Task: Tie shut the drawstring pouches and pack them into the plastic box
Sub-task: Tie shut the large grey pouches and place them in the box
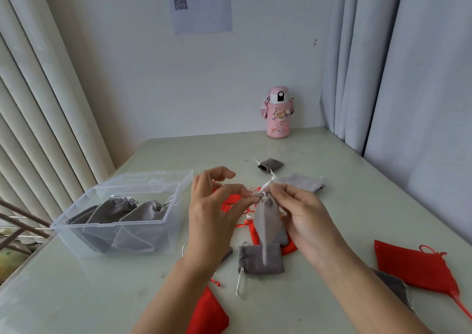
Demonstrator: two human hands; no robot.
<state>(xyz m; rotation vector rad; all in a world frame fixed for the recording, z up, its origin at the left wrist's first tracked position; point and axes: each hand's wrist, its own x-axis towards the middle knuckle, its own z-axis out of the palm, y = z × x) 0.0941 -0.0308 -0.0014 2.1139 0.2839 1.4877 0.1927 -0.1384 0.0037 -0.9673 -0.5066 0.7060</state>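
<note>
We see the left hand (214, 206) and right hand (304, 216) together, each pinching the cord at the neck of a grey pouch (265, 221) hanging above the table (332, 160); the plastic box (76, 231) sits at nine o'clock.

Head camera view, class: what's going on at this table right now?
A person's left hand and right hand pinch the drawstring of a grey pouch held above the table, apparently tying it. The open plastic box on the left already holds several cinched pouches. Red pouches and a loose grey one lie around.
</note>
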